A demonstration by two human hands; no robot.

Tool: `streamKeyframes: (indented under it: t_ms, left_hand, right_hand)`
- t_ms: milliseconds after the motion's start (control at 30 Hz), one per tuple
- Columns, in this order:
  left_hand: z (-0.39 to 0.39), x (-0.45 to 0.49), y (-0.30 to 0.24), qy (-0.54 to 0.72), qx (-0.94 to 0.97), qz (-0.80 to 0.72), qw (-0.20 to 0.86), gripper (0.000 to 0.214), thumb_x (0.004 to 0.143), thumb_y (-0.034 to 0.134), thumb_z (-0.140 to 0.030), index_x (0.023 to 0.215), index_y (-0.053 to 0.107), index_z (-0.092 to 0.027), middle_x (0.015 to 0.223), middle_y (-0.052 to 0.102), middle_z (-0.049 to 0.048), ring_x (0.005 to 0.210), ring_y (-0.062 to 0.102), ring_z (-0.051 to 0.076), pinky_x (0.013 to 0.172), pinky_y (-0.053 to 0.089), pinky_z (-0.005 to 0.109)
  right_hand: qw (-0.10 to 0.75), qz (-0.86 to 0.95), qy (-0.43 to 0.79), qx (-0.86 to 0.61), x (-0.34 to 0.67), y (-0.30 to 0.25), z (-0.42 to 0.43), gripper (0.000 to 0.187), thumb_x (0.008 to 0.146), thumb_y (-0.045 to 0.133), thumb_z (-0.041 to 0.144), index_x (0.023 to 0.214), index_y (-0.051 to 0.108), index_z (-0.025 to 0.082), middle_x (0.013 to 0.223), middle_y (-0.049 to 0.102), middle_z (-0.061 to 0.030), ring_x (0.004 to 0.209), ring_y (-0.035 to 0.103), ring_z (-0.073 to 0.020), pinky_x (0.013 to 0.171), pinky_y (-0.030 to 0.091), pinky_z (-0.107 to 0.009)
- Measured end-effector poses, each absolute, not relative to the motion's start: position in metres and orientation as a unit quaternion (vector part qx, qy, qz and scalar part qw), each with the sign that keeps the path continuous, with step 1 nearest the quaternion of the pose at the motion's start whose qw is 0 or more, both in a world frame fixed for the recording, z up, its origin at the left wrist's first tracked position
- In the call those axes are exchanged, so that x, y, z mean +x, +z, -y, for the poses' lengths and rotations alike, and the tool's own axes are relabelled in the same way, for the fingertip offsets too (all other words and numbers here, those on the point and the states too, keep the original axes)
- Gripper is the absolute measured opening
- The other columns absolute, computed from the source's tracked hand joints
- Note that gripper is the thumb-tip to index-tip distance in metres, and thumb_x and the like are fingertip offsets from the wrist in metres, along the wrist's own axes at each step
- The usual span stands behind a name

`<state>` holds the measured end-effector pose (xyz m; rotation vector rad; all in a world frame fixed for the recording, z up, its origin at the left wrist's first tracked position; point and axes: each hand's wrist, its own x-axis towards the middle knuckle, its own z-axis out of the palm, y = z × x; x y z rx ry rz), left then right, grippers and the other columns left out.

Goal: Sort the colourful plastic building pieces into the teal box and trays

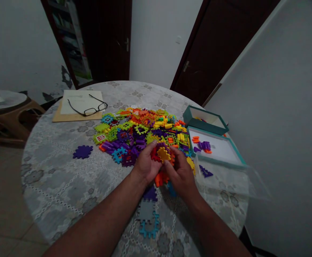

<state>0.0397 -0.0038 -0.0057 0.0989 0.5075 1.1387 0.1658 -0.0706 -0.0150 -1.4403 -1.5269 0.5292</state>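
Observation:
Both hands meet near the middle of a round table point(65, 185) with a patterned grey cloth. My left hand point(144, 165) and my right hand point(181, 174) are closed together on a cluster of joined plastic tiles point(162, 154), yellow, red, purple and orange. Just behind them lies a big heap of coloured interlocking tiles point(142, 130). Flat joined tiles, grey, blue and purple point(148, 214), lie on the cloth under my forearms.
A lone purple tile point(82, 152) lies to the left. Eyeglasses point(89, 107) rest on paper over a brown board. A teal box point(204, 120), its lid point(220, 150) holding small pieces, and a clear plastic bag point(225, 178) sit right. Doors stand behind; a stool is far left.

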Motion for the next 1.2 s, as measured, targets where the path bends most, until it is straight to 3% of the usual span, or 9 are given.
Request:
streamKeyframes:
  t_ms: [100, 200, 333, 500, 733, 833, 933, 1033, 1200]
  left_hand:
    - [0.007, 0.039, -0.006, 0.525, 0.107, -0.245, 0.808, 0.021, 0.078, 0.080, -0.021, 0.096, 0.070, -0.017, 0.094, 0.075, 0.0054, 0.084, 0.071, 0.019, 0.078, 0.059, 0.033]
    - [0.009, 0.038, -0.008, 0.497, 0.176, -0.284, 0.801, 0.034, 0.071, 0.086, -0.020, 0.100, 0.067, -0.021, 0.094, 0.073, 0.0029, 0.082, 0.070, 0.019, 0.071, 0.056, 0.031]
    - [0.010, 0.038, -0.010, 0.479, 0.216, -0.326, 0.786, 0.036, 0.071, 0.085, -0.021, 0.101, 0.065, -0.021, 0.095, 0.072, 0.0035, 0.081, 0.069, 0.018, 0.070, 0.058, 0.032]
    - [0.006, 0.034, -0.010, 0.471, 0.226, -0.326, 0.788, 0.030, 0.078, 0.083, -0.022, 0.102, 0.065, -0.021, 0.103, 0.072, 0.0073, 0.093, 0.070, 0.022, 0.074, 0.065, 0.038]
    - [0.007, 0.035, -0.011, 0.439, 0.242, -0.366, 0.784, 0.035, 0.075, 0.088, -0.024, 0.104, 0.069, -0.021, 0.104, 0.069, 0.0079, 0.084, 0.068, 0.018, 0.062, 0.065, 0.029]
    - [0.008, 0.035, -0.008, 0.438, 0.238, -0.373, 0.782, 0.036, 0.073, 0.088, -0.018, 0.103, 0.069, -0.021, 0.102, 0.069, 0.0065, 0.080, 0.068, 0.016, 0.063, 0.065, 0.030]
    - [0.008, 0.034, -0.006, 0.440, 0.232, -0.366, 0.786, 0.035, 0.073, 0.085, -0.013, 0.103, 0.068, -0.021, 0.096, 0.068, 0.0048, 0.077, 0.067, 0.016, 0.063, 0.066, 0.031]
    - [0.008, 0.034, -0.006, 0.447, 0.224, -0.350, 0.792, 0.029, 0.074, 0.081, -0.010, 0.096, 0.065, -0.020, 0.089, 0.066, 0.0025, 0.075, 0.066, 0.015, 0.067, 0.067, 0.035]
    - [0.007, 0.032, -0.009, 0.455, 0.198, -0.320, 0.807, 0.022, 0.077, 0.074, -0.007, 0.092, 0.064, -0.019, 0.089, 0.067, 0.0024, 0.078, 0.067, 0.015, 0.080, 0.067, 0.041]
  right_hand:
    - [0.481, 0.558, 0.273, -0.618, 0.172, -0.018, 0.068, 0.049, 0.097, 0.064, 0.042, 0.144, 0.056, 0.029, 0.129, 0.070, -0.0091, 0.096, 0.074, -0.0238, 0.090, 0.061, -0.042]
    - [0.480, 0.516, 0.332, -0.627, 0.177, -0.021, 0.064, 0.051, 0.095, 0.064, 0.048, 0.141, 0.056, 0.027, 0.120, 0.072, -0.0086, 0.075, 0.073, -0.0202, 0.075, 0.062, -0.039]
    - [0.471, 0.500, 0.344, -0.640, 0.181, -0.020, 0.060, 0.054, 0.091, 0.067, 0.052, 0.137, 0.058, 0.025, 0.111, 0.074, -0.0082, 0.074, 0.071, -0.0208, 0.070, 0.062, -0.037]
    - [0.442, 0.518, 0.314, -0.662, 0.199, -0.004, 0.063, 0.042, 0.095, 0.063, 0.050, 0.129, 0.066, 0.024, 0.104, 0.075, -0.0079, 0.071, 0.069, -0.0196, 0.066, 0.060, -0.034]
    - [0.325, 0.589, 0.357, -0.648, 0.259, 0.031, 0.023, 0.029, 0.093, 0.063, 0.030, 0.120, 0.071, 0.023, 0.079, 0.070, -0.0008, 0.060, 0.063, -0.0148, 0.053, 0.052, -0.025]
    - [0.415, 0.496, 0.404, -0.648, 0.295, 0.046, -0.029, 0.033, 0.086, 0.066, 0.018, 0.119, 0.067, 0.019, 0.078, 0.069, -0.0011, 0.056, 0.062, -0.0130, 0.054, 0.055, -0.025]
    - [0.555, 0.394, 0.377, -0.628, 0.328, 0.060, -0.080, 0.054, 0.082, 0.066, 0.010, 0.134, 0.057, 0.021, 0.098, 0.074, -0.0050, 0.072, 0.071, -0.0133, 0.068, 0.061, -0.025]
    - [0.603, 0.358, 0.331, -0.631, 0.351, 0.067, -0.107, 0.068, 0.082, 0.068, 0.010, 0.145, 0.047, 0.025, 0.111, 0.074, -0.0065, 0.085, 0.076, -0.0146, 0.074, 0.062, -0.025]
    - [0.583, 0.372, 0.326, -0.645, 0.342, 0.057, -0.089, 0.041, 0.080, 0.070, 0.011, 0.120, 0.064, 0.019, 0.110, 0.074, -0.0094, 0.084, 0.076, -0.0149, 0.075, 0.062, -0.025]
